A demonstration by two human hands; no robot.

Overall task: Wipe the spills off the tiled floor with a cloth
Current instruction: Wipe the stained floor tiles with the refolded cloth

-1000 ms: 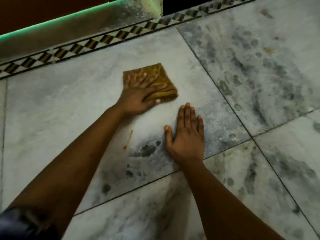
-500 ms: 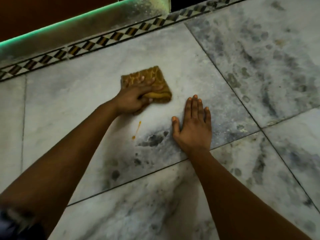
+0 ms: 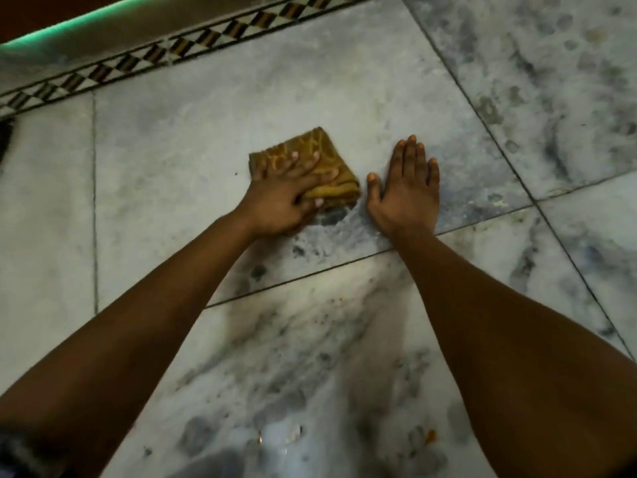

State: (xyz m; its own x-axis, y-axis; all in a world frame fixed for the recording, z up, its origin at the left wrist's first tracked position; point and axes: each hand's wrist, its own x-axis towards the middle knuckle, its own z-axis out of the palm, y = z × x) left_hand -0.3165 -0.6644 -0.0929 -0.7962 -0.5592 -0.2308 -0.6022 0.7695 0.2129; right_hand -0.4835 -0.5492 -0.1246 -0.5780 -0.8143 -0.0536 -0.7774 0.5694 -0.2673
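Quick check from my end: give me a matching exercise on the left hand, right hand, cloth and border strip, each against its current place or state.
Things:
1. left hand
2. right hand
3. folded brown cloth
4. patterned border strip

States:
A. flat on bare tile, holding nothing
B. running along the far edge of the floor
C. pressed to the tile under a hand
D. fingers spread on top, thumb tucked at the near edge

Pairs: 1-D, 2-A, 3-C, 4-B

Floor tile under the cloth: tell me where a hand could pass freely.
Bare floor lies between the cloth and the patterned border strip, and left of the left hand up to the grout line. It is crowded between cloth and right hand, which nearly touch.
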